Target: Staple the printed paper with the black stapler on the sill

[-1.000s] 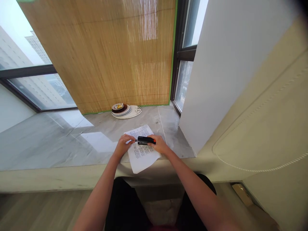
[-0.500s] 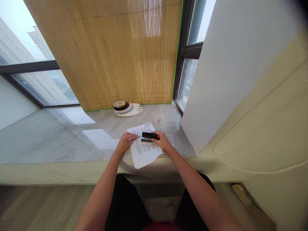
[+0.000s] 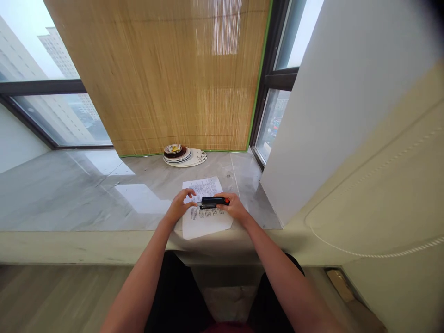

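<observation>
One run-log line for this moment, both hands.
right hand: holds black stapler | left hand: open near stapler's silver end, contact unclear | printed sheet: beneath stapler, on gray windowsill

Stapler [image 3: 210,201]: black, orange-red patch at right end, metal bit showing at left end. Held crosswise over the paper [image 3: 205,221]; can't tell from here if touching. Paper: white, black print, lying on ledge [image 3: 86,203], near edge past the lip.
</observation>
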Available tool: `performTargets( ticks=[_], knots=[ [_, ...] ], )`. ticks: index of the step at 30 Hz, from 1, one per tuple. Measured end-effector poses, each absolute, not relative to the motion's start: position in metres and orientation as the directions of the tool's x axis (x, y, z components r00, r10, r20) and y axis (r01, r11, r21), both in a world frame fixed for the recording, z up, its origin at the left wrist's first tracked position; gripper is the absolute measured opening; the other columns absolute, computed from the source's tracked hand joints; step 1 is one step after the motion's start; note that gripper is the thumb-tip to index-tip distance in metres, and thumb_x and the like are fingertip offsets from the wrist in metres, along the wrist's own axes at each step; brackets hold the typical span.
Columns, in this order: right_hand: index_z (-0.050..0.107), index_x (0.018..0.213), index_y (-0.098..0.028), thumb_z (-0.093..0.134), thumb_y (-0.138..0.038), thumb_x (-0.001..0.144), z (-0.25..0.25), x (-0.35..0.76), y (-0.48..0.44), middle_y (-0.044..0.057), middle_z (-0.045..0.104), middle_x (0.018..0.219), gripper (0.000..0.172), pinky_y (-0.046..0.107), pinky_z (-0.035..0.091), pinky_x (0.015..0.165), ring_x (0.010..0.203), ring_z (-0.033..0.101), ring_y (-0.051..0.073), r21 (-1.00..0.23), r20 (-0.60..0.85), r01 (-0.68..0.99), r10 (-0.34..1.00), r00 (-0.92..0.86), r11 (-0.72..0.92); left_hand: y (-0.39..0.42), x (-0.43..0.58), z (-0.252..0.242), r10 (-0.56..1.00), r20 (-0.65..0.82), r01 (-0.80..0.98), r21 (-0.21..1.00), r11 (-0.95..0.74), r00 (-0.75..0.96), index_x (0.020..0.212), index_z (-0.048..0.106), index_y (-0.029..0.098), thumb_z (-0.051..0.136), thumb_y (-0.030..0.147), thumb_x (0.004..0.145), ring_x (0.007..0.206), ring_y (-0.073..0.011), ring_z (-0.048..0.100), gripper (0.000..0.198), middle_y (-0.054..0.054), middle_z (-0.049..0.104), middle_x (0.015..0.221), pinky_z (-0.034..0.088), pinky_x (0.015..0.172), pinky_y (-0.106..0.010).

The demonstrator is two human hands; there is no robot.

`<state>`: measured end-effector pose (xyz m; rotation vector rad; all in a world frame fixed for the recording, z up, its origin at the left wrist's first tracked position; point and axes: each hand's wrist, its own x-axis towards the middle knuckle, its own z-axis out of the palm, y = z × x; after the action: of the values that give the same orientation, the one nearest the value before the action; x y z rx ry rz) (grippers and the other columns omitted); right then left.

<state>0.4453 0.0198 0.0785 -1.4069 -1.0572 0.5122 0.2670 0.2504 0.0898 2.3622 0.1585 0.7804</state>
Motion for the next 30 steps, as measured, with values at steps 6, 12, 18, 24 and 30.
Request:
performTargets(
  ticks=[6, 12, 18, 24, 30],
  knots=[
    [0.08, 0.112, -0.019, 0.079, -0.031, 0.077, 0.079, 0.439, 0.028, 0.005, 0.079, 0.104, 0.038, 0.039, 0.052, 0.095, 0.098, 0.071, 0.024, -0.925, 0.273, 0.354, 0.893, 0.359, 0.14, 0.251, 0.268, 0.086, 0.217, 0.425, -0.054, 0.541, -0.839, 0.879, 0.109, 0.063, 0.023, 0.075, 0.015, 0.08, 0.096, -0.0208, 0.062, 0.032, -0.001, 0.064, 0.1, 0.048, 0.094, -0.035],
    [0.075, 0.121, -0.02, 0.075, -0.03, 0.081, 0.084, 0.435, 0.031, 0.006, 0.078, 0.113, 0.041, 0.041, 0.051, 0.1, 0.105, 0.071, 0.025, -0.888, 0.252, 0.455, 0.899, 0.359, 0.067, 0.25, 0.269, 0.088, 0.241, 0.42, 0.008, 0.484, -0.875, 0.875, 0.106, 0.063, 0.022, 0.069, 0.017, 0.086, 0.094, -0.0214, 0.063, 0.022, -0.003, 0.067, 0.103, 0.049, 0.093, -0.036],
    [0.074, 0.123, -0.023, 0.075, -0.033, 0.083, 0.088, 0.428, -0.007, 0.006, 0.078, 0.115, 0.041, 0.042, 0.054, 0.098, 0.105, 0.072, 0.026, -0.871, 0.228, 0.488, 0.834, 0.502, -0.055, 0.293, 0.238, 0.095, 0.555, 0.363, 0.48, 0.281, -0.831, 0.748, 0.129, 0.065, 0.02, 0.052, 0.027, 0.101, 0.125, -0.0344, 0.06, 0.032, -0.016, 0.064, 0.137, 0.047, 0.108, -0.052],
    [0.078, 0.117, -0.023, 0.071, -0.047, 0.089, 0.09, 0.465, -0.035, 0.006, 0.079, 0.114, 0.038, 0.042, 0.055, 0.097, 0.103, 0.073, 0.027, -0.875, 0.226, 0.472, 0.772, 0.594, -0.107, 0.335, 0.2, 0.081, 0.745, 0.239, 0.733, 0.154, -0.662, 0.623, 0.152, 0.055, 0.021, 0.036, 0.046, 0.108, 0.152, -0.0463, 0.033, 0.053, -0.021, 0.046, 0.162, 0.026, 0.113, -0.085],
    [0.076, 0.121, -0.02, 0.057, -0.039, 0.097, 0.09, 0.534, 0.025, 0.012, 0.074, 0.131, 0.036, 0.047, 0.045, 0.118, 0.129, 0.065, 0.028, -0.719, 0.334, 0.613, 0.611, 0.718, -0.327, 0.326, 0.204, 0.085, 0.764, 0.244, 0.751, 0.165, -0.64, 0.597, 0.149, 0.057, 0.019, 0.037, 0.043, 0.107, 0.148, -0.0443, 0.038, 0.053, -0.023, 0.049, 0.158, 0.029, 0.113, -0.083]
  ],
)
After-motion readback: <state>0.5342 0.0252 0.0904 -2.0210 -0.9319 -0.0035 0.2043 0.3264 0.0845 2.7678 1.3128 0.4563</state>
